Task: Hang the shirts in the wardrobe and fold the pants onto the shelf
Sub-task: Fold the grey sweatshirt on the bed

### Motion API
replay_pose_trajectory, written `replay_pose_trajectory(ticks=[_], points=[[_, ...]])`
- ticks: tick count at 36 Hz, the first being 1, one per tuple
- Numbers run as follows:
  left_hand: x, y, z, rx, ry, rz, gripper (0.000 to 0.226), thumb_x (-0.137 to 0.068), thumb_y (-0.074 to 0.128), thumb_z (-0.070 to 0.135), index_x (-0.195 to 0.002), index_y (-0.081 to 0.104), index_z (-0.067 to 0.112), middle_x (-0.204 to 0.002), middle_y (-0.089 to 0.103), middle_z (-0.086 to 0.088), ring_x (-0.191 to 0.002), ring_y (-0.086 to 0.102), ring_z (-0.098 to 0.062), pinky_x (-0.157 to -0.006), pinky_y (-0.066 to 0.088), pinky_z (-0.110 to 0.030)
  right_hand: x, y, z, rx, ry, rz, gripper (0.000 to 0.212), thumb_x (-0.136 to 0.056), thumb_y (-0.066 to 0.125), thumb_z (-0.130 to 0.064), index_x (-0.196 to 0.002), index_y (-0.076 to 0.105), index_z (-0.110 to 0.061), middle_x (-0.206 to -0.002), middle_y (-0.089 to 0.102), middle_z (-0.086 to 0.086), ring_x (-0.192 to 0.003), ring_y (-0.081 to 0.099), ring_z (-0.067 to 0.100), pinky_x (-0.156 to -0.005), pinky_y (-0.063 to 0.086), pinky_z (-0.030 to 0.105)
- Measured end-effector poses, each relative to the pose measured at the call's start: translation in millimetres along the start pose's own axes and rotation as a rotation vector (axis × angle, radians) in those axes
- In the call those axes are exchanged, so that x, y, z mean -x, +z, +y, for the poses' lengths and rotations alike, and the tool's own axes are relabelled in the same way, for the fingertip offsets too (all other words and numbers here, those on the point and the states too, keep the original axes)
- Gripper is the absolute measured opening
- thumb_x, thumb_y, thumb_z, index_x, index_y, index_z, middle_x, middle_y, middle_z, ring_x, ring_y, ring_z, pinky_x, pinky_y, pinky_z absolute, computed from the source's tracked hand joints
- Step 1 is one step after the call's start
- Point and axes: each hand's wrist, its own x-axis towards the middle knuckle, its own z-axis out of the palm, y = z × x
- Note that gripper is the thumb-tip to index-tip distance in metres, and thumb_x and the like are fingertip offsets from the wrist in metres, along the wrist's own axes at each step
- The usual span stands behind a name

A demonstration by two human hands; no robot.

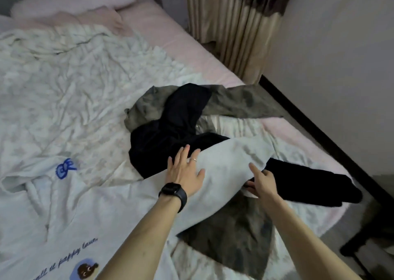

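A white hoodie [64,205] with a blue bow and printed text lies on the bed at the lower left. Its sleeve [226,162] stretches right across a black garment [166,136]. My left hand [185,173], with a watch on the wrist, presses flat on the sleeve with its fingers spread. At the sleeve's end, my right hand [261,182] pinches the cuff edge, index finger on top and thumb beneath. A black leg or sleeve [302,183] runs out to the right past that hand. A mottled grey-olive garment [241,102] lies under the black one, and more of it [238,237] shows between my forearms.
A crumpled white blanket [74,87] covers most of the pink bed sheet [170,34]. Pink pillows [70,0] sit at the far end. A beige curtain [234,23] hangs beyond the bed. A dark baseboard [319,130] lines the right wall, with dark furniture [366,237] at the lower right.
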Motion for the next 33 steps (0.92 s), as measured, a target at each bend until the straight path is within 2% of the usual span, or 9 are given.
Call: replay_pose_trajectory(ticks=[3,9,12,14,17,22,26,30,33], points=[[-35,-14,21,0.007,-0.025,-0.061,0.065,-0.099,0.047,0.048,-0.156,0.023,0.027,-0.162,0.026,-0.002,-0.152,0.011,-0.021,-0.122,0.015,-0.049,-22,-12,-17,-0.010,0.041,-0.041,0.033,-0.087,0.075,-0.046,-0.094,0.065,-0.015,-0.085,0.064,0.003,-0.065,0.062,0.018,-0.054,0.048,0.030],[-78,-33,62,0.019,-0.111,-0.191,0.064,-0.097,0.053,0.047,-0.152,0.033,0.021,-0.141,0.050,-0.004,-0.132,0.044,-0.027,-0.101,0.046,-0.043,-42,-38,-46,-0.028,-0.007,-0.132,0.033,-0.085,0.079,-0.036,-0.106,0.070,-0.012,-0.082,0.068,0.001,-0.056,0.057,0.014,-0.044,0.039,0.024],[-93,-34,69,0.057,-0.118,-0.176,0.017,-0.097,0.057,0.037,-0.097,0.066,0.023,-0.098,0.065,-0.003,-0.092,0.062,-0.024,-0.072,0.050,-0.034,-45,-44,-62,0.025,-0.165,-0.154,0.028,-0.089,0.076,-0.033,-0.114,0.071,-0.022,-0.100,0.074,-0.005,-0.080,0.071,0.007,-0.065,0.056,0.026],[-99,-40,78,0.134,-0.109,-0.038,0.033,-0.098,0.056,0.035,-0.067,0.053,0.024,-0.077,0.052,0.000,-0.071,0.054,-0.025,-0.058,0.038,-0.031,-46,-52,-79,0.003,-0.244,-0.140,0.025,-0.091,0.073,-0.032,-0.115,0.070,-0.025,-0.106,0.074,-0.007,-0.094,0.072,0.012,-0.079,0.058,0.029],[-108,-58,94,0.218,-0.061,0.127,0.023,-0.099,0.056,0.039,-0.085,0.065,0.023,-0.097,0.050,-0.002,-0.084,0.056,-0.028,-0.070,0.047,-0.035,-44,-62,-108,-0.090,-0.361,-0.065,0.014,-0.088,0.071,-0.033,-0.102,0.071,-0.031,-0.097,0.076,-0.012,-0.087,0.071,0.003,-0.066,0.053,0.016],[-105,-71,100,0.054,-0.037,0.073,0.025,-0.099,0.054,0.042,-0.118,0.067,0.031,-0.120,0.056,-0.004,-0.109,0.058,-0.031,-0.091,0.051,-0.045,-34,-55,-114,0.066,-0.446,-0.015,0.012,-0.090,0.066,-0.039,-0.101,0.067,-0.034,-0.096,0.073,-0.013,-0.092,0.068,0.009,-0.078,0.053,0.032],[-89,-67,106,0.267,-0.083,0.076,0.027,-0.096,0.059,0.042,-0.116,0.063,0.026,-0.120,0.055,-0.003,-0.110,0.058,-0.026,-0.095,0.050,-0.038,-21,-56,-103,0.188,-0.501,-0.020,0.015,-0.095,0.064,-0.028,-0.099,0.061,-0.042,-0.109,0.067,-0.006,-0.092,0.063,0.012,-0.072,0.045,0.028],[-67,-79,115,0.569,-0.190,-0.128,0.046,-0.096,0.049,0.060,-0.116,0.061,0.021,-0.103,0.069,0.001,-0.090,0.068,-0.019,-0.079,0.050,-0.032,5,-53,-98,0.213,-0.641,-0.063,0.020,-0.097,0.064,-0.023,-0.099,0.060,-0.042,-0.106,0.067,-0.015,-0.091,0.061,0.004,-0.076,0.048,0.026],[-44,-109,114,0.857,-0.296,-0.347,0.058,-0.090,0.036,0.079,-0.125,0.047,0.033,-0.100,0.075,-0.001,-0.082,0.075,-0.021,-0.077,0.059,-0.036,36,-42,-96,0.296,-0.751,-0.143,0.011,-0.096,0.065,-0.023,-0.087,0.065,-0.028,-0.084,0.063,-0.002,-0.080,0.056,0.016,-0.071,0.048,0.031]])
